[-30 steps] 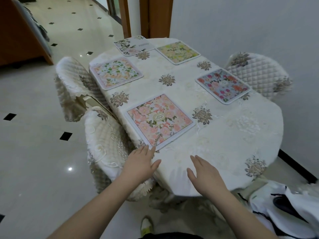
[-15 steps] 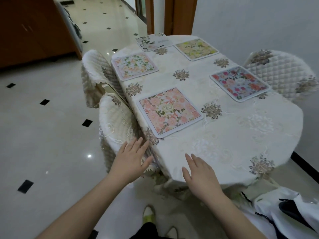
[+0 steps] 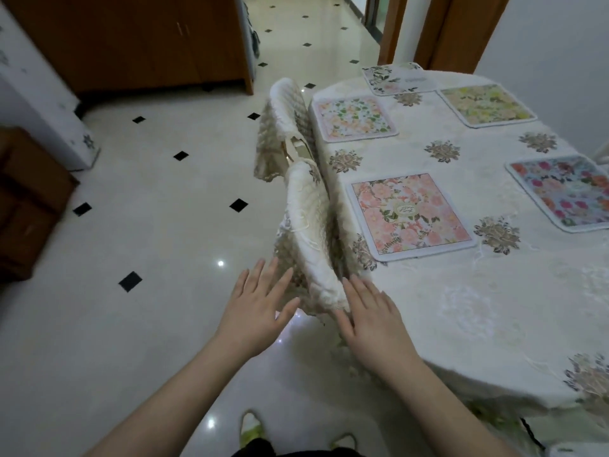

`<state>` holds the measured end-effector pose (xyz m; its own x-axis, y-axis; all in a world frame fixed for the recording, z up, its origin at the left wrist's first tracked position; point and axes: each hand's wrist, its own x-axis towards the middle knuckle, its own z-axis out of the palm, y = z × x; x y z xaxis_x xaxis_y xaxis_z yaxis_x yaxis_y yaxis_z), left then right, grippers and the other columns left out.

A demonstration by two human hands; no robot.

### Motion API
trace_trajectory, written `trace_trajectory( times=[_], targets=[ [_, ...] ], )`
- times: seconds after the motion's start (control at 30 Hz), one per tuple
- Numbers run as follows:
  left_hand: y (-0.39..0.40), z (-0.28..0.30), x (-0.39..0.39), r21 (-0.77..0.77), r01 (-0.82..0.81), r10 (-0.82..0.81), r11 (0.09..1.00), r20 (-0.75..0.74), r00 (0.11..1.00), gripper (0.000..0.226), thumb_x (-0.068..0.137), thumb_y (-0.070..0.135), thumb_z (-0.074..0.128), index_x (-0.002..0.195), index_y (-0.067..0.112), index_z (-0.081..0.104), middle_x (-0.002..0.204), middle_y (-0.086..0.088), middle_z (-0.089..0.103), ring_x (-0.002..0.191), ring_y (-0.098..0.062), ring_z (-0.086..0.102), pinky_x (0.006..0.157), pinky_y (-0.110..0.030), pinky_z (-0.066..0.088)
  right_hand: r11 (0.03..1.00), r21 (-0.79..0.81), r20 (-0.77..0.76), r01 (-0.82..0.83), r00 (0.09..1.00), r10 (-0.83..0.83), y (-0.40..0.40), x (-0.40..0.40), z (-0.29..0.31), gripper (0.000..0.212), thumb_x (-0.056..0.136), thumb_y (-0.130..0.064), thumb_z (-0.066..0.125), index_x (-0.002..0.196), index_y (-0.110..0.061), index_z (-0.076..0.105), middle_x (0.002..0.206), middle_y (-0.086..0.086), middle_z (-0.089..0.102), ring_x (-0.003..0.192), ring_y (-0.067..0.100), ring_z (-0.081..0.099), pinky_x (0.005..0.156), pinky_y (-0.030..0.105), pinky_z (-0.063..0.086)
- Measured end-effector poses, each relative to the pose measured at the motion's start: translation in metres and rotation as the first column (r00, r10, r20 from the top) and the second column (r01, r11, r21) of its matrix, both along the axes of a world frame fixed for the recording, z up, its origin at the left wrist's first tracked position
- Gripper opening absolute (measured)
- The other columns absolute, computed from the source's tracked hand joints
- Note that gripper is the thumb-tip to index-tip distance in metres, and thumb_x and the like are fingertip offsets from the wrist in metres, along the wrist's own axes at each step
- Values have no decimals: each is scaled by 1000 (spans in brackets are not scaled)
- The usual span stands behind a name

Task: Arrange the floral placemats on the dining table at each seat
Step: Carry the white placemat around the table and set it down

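Observation:
Several floral placemats lie flat on the dining table point(image 3: 468, 311), which wears a cream embroidered cloth. Nearest is a pink-flowered mat point(image 3: 410, 216); behind it sits a green-and-orange mat point(image 3: 354, 117), and at the far end a white mat with dark leaves point(image 3: 397, 78). A yellow-green mat point(image 3: 484, 104) and a red-and-blue mat point(image 3: 565, 191) lie along the right side. My left hand point(image 3: 255, 306) and my right hand point(image 3: 372, 319) hover with fingers spread on either side of the near chair's back point(image 3: 308, 239), holding nothing.
A second covered chair point(image 3: 280, 127) stands farther along the table's left side. A wooden cabinet point(image 3: 138, 41) stands at the back left and brown boxes point(image 3: 26, 199) at the left edge. Glossy tiled floor point(image 3: 148, 225) stretches to the left. My shoes point(image 3: 252, 427) show below.
The view has swung left, so the table now sits at the right. Both hands have moved from the table's near edge to either side of the near chair's back.

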<state>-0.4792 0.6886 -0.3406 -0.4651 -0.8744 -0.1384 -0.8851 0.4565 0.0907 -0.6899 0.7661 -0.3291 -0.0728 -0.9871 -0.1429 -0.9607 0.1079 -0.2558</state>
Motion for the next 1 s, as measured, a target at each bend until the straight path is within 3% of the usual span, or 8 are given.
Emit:
trace_trajectory(
  times=[0.1,0.33,0.43,0.57,0.63,0.73,0.9,1.0],
  targets=[
    [0,-1,39,30,-81,82,996,-24,996,104,69,75,-38,158,34,-3,168,2,-8,154,-19,-15,119,-36,-15,994,-64,18,-92,995,93,-17,46,1,63,94,-49,30,143,-15,48,149,5,47,139,25,43,114,38,23],
    [-14,2,150,66,-223,230,972,-107,967,102,67,78,-35,157,38,-8,165,9,-18,152,-12,-19,121,-32,-5,979,-9,-28,-206,978,206,-63,148,-1,66,95,-52,22,149,-19,39,154,1,40,144,20,33,117,36,20],
    [-21,2,201,74,-292,300,953,-120,946,104,66,79,-35,157,38,-7,166,10,-17,152,-12,-19,121,-33,-4,959,-21,-88,-282,956,279,-82,194,0,63,95,-51,25,147,-19,43,152,2,43,141,22,39,116,33,19],
    [-30,4,257,50,-373,376,926,-64,924,107,64,77,-39,158,35,-7,167,3,-12,153,-18,-16,119,-37,-17,929,23,-45,-370,927,371,-107,249,4,79,87,-57,-3,157,-24,12,164,-2,13,151,17,7,119,33,1],
    [-34,7,278,48,-407,410,912,-51,911,109,64,77,-40,158,34,-6,168,1,-6,154,-19,-13,119,-40,-18,935,-11,-62,-354,934,353,-118,270,6,79,87,-56,3,155,-22,23,161,0,25,149,19,19,119,34,9],
    [-43,10,304,47,-433,434,900,-36,900,113,60,75,-43,158,33,-7,169,0,-2,154,-19,-10,119,-39,-18,936,-39,-136,-351,930,343,-131,293,3,63,92,-49,29,139,-15,54,141,3,56,130,23,53,112,40,33],
    [-67,13,327,28,-445,446,895,-57,893,117,58,75,-44,159,30,-5,168,-1,4,155,-19,-4,121,-36,-13,924,-5,-167,-383,911,377,-153,308,0,65,93,-49,29,139,-11,55,142,4,55,133,22,51,109,38,19],
    [-87,12,331,60,-454,458,889,-108,883,105,70,79,-23,160,29,0,168,3,4,154,-16,-1,123,-35,-1,924,10,-123,-381,917,379,-173,305,-3,73,93,-52,17,148,-10,41,153,6,42,143,23,35,114,33,5]
  ],
)
